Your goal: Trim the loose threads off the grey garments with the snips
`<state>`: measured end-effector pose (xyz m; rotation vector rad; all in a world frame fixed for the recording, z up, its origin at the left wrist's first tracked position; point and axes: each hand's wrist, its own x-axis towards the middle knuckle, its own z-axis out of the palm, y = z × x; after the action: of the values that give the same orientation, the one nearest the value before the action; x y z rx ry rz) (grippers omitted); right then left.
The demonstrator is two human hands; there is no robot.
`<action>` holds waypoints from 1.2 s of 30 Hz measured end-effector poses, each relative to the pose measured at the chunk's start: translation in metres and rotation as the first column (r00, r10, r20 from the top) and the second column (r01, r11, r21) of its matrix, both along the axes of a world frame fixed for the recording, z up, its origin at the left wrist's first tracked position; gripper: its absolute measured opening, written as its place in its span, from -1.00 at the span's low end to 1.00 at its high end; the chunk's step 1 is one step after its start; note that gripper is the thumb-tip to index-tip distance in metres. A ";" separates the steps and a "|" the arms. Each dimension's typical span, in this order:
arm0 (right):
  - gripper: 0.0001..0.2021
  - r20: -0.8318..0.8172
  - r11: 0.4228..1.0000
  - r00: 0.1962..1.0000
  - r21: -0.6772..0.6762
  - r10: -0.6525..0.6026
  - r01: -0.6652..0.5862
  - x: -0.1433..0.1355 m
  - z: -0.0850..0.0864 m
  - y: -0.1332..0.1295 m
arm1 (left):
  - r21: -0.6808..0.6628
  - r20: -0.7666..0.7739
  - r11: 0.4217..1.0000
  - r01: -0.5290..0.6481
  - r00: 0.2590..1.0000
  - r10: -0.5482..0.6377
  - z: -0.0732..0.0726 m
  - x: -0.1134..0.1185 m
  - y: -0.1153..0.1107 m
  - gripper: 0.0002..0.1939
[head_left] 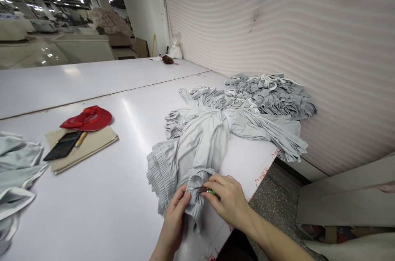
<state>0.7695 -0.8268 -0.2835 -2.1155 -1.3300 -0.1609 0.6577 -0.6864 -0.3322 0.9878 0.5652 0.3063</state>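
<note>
At six o'clock, the left hand (175, 216) pinched the gathered grey fabric (195, 211), apparently to steady it; the right hand (228, 196) pinched a green-handled tool (211, 191), tip toward nine o'clock, likely for fine control.

Clock from view centre. 6: right hand (230, 199) covers most of the green-handled tool (203, 189), exact type unclear; left hand (177, 211) fingertips partly hidden by the grey cuff (194, 208). Forearms cut off by bottom edge, 5 and 7. 8: grey garments (17, 170) run off left edge; red cap (98, 120) hides the far edge of the brown paper (95, 146). 10: workshop (46, 35) detail blurred, too small. 11: plastic bag (175, 50), contents can't tell. 4: white panel (348, 205) cut by right edge, stuff below indistinct.
</note>
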 end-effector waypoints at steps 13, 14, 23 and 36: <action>-0.87 -0.021 0.999 0.999 0.017 0.043 -0.043 0.003 0.000 0.002 | -0.060 0.026 0.997 0.044 0.999 -0.043 0.006 0.001 -0.003 -0.55; -0.88 -0.026 0.999 0.999 0.030 0.044 -0.043 0.003 -0.001 0.002 | -0.068 0.028 0.996 0.050 0.998 -0.048 0.007 0.001 -0.003 -0.55; -0.80 -0.226 0.999 0.974 0.044 0.018 -0.009 0.006 0.002 0.011 | 0.215 -0.037 0.976 0.038 0.999 -0.030 0.002 0.001 -0.008 -0.60; -0.83 -0.255 0.987 0.964 -0.113 0.081 -0.112 0.006 -0.014 0.047 | 0.822 -0.200 0.544 -0.170 0.808 0.554 0.000 -0.024 0.042 -0.54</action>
<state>0.7757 -0.7795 -0.2974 -2.0870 -1.3168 0.2298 0.6340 -0.6448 -0.3317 1.8240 1.1314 0.7757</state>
